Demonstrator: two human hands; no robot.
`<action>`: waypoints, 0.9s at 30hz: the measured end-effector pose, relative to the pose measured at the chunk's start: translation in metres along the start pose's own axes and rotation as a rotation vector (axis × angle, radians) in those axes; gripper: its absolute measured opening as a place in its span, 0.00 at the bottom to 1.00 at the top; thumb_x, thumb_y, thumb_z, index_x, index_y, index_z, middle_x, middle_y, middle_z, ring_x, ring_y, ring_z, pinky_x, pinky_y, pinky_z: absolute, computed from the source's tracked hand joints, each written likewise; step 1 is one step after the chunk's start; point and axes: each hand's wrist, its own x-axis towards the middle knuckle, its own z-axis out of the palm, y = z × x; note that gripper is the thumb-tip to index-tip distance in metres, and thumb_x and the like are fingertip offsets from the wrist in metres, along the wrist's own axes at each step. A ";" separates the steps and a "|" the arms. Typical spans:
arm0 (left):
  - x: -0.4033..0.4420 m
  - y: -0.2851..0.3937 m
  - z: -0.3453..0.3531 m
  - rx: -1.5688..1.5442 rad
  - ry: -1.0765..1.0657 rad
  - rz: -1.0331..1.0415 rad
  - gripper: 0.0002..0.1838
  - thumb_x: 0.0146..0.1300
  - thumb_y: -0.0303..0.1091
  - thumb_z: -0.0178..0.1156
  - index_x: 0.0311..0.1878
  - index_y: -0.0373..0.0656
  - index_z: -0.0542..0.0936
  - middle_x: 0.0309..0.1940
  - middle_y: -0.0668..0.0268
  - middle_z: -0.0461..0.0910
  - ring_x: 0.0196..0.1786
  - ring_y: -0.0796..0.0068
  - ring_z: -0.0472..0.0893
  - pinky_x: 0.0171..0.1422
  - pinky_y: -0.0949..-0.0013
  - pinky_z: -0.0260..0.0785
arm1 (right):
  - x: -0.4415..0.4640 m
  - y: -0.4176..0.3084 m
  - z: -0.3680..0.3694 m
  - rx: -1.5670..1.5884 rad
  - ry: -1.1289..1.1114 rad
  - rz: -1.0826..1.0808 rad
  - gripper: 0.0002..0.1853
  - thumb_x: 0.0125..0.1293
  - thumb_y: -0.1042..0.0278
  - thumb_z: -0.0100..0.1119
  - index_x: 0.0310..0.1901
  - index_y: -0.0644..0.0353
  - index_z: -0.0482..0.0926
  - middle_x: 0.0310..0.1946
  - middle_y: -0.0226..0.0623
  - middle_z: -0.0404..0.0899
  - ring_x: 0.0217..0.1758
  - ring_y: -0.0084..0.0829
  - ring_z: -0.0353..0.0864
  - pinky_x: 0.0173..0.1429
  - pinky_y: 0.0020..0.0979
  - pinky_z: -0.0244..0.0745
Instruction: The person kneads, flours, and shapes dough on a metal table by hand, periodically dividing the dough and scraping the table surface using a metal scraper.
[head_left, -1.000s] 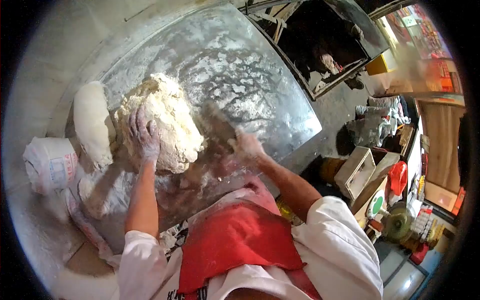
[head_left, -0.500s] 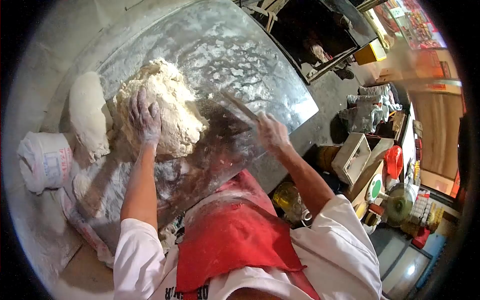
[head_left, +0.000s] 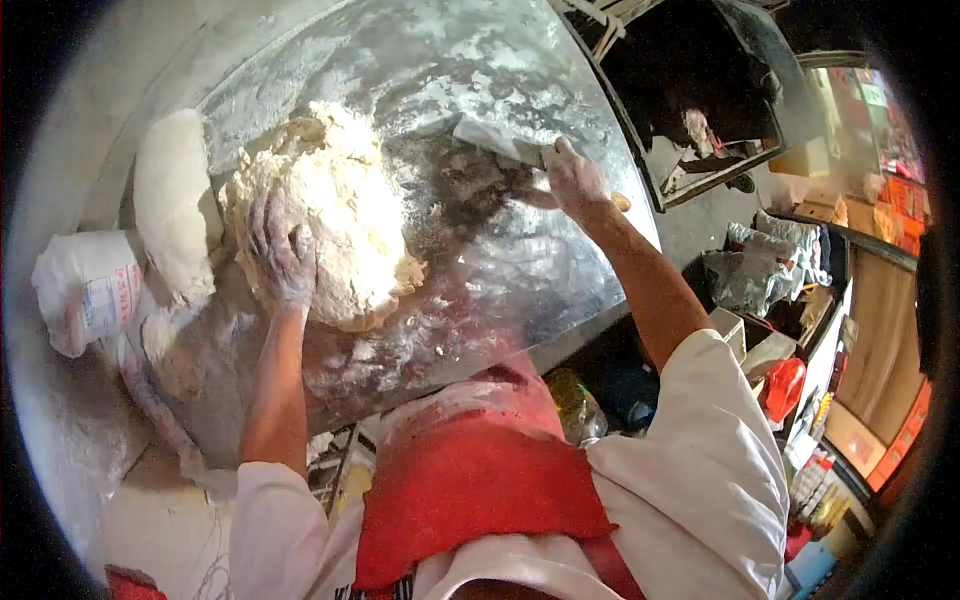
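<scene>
A big, rough mass of pale dough [head_left: 345, 220] sits on the floured metal worktop. My left hand [head_left: 283, 245] lies on its left side with the fingers spread, pressing on the surface. In my right hand [head_left: 578, 182] is a broad-bladed knife [head_left: 492, 138], its fingers closed round the handle. The blade is held low over the worktop, pointing left towards the dough, with a gap between them; whether it touches the metal I cannot tell. A smoother, long piece of dough [head_left: 172, 195] lies left of the big mass.
A white sack [head_left: 88, 292] with printing stands at the worktop's [head_left: 500, 330] left side. Past its right edge are a dark open cabinet [head_left: 680, 90], grey bags [head_left: 755, 265] and a red plastic bag [head_left: 782, 388]. Flour and dough scraps are smeared over the metal.
My right hand has moved up and away over the worktop with the knife, whose blade has turned to show its flat side. The camera view has shifted; my left hand stays on the dough.
</scene>
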 end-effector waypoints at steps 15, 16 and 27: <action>0.005 0.004 0.006 -0.023 -0.017 -0.073 0.30 0.74 0.51 0.46 0.71 0.42 0.68 0.71 0.53 0.66 0.74 0.47 0.62 0.79 0.44 0.50 | 0.071 0.043 -0.020 -0.099 0.094 -0.200 0.24 0.68 0.69 0.59 0.65 0.60 0.71 0.59 0.43 0.74 0.38 0.37 0.83 0.36 0.36 0.81; 0.004 -0.001 0.007 -0.020 -0.003 -0.040 0.31 0.73 0.51 0.46 0.71 0.41 0.67 0.72 0.53 0.65 0.75 0.47 0.61 0.80 0.45 0.49 | 0.068 0.045 -0.012 -0.220 0.164 -0.306 0.24 0.68 0.70 0.59 0.65 0.61 0.70 0.58 0.43 0.74 0.37 0.37 0.84 0.37 0.37 0.82; -0.002 -0.004 0.013 -0.057 0.008 -0.098 0.32 0.75 0.55 0.43 0.70 0.40 0.70 0.70 0.54 0.68 0.74 0.48 0.62 0.79 0.45 0.49 | -0.020 0.112 0.024 -0.774 0.532 -0.483 0.27 0.71 0.72 0.50 0.72 0.56 0.64 0.70 0.46 0.68 0.26 0.21 0.78 0.21 0.26 0.74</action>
